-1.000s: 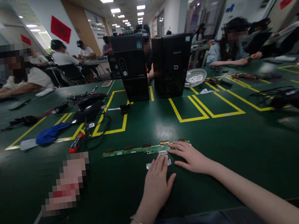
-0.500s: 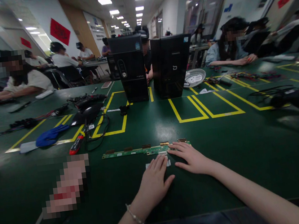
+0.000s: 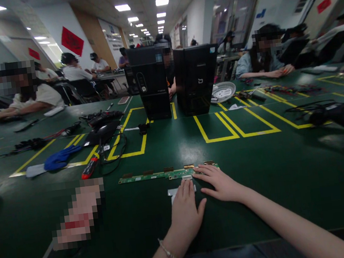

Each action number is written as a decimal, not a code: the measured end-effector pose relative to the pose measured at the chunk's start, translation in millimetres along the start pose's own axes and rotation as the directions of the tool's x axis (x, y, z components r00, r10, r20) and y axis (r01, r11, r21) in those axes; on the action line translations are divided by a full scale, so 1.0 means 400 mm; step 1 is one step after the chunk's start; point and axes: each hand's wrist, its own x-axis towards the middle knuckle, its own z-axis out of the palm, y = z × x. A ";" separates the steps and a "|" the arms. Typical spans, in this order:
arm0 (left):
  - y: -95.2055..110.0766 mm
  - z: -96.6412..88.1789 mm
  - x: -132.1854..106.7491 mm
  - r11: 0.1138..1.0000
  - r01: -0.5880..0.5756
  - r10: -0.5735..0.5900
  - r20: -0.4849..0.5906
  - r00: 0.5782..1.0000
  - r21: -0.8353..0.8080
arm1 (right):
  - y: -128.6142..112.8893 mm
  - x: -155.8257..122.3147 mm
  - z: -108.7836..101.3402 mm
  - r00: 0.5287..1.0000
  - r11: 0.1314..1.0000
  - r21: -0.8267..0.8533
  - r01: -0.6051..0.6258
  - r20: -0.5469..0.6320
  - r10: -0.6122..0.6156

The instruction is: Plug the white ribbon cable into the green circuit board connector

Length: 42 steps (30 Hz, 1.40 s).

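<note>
A long narrow green circuit board (image 3: pixel 152 175) with several gold connectors lies flat on the dark green table (image 3: pixel 258 168), just in front of me. My right hand (image 3: pixel 218 183) rests palm down with its fingertips on the board's right end. My left hand (image 3: pixel 186 212) lies flat beside it, fingers spread over a small white flat piece (image 3: pixel 172 192) that pokes out to the left of them. Neither hand grips anything.
Two black computer towers (image 3: pixel 150 83) stand upright at the table's middle. A red-handled screwdriver (image 3: pixel 89 168), a blue glove (image 3: pixel 59 158), black cables and tools (image 3: pixel 102 121) lie at the left. A white fan grille (image 3: pixel 223 90) sits behind. Other people work at the far side.
My left hand has shifted slightly to the right over the white piece. The right hand has stayed on the board's right end.
</note>
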 end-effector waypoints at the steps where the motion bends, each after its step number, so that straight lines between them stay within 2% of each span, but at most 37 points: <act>1: 0.003 0.007 0.001 1.000 0.006 -0.006 -0.014 1.000 0.002 | 0.000 0.000 0.000 1.000 1.000 0.003 0.001 -0.002 -0.001; 8: 0.013 0.043 0.004 1.000 0.013 -0.011 -0.124 0.992 0.014 | -0.002 0.002 -0.001 1.000 1.000 -0.005 0.002 -0.002 -0.002; 14: 0.006 0.015 0.008 1.000 -0.012 0.014 -0.170 0.985 0.013 | -0.001 0.003 0.006 1.000 1.000 -0.025 -0.004 -0.017 0.004; 18: -0.047 -0.033 -0.004 0.999 0.017 -0.026 -0.308 0.951 -0.030 | -0.001 0.003 0.008 1.000 0.999 -0.034 0.002 -0.021 -0.002; 22: -0.138 -0.064 -0.048 0.995 0.093 -0.102 -0.371 0.923 -0.042 | -0.010 0.005 -0.003 1.000 0.999 -0.034 0.009 -0.020 -0.010; 26: -0.227 -0.051 -0.105 0.990 0.132 -0.143 -0.376 0.916 -0.056 | -0.032 0.013 -0.016 0.998 0.998 -0.004 0.064 0.002 -0.064; 30: -0.272 -0.024 -0.134 0.986 0.157 -0.169 -0.366 0.915 -0.062 | -0.045 0.021 -0.019 0.993 0.994 0.032 0.101 0.064 -0.103; 37: -0.265 -0.018 -0.116 0.989 0.146 -0.149 -0.311 0.939 -0.032 | -0.044 0.024 -0.012 0.991 0.997 0.037 0.071 0.112 -0.075; 42: -0.263 -0.019 -0.113 0.987 0.153 -0.158 -0.312 0.937 -0.041 | -0.048 0.020 -0.014 0.991 0.997 0.003 0.078 0.111 -0.077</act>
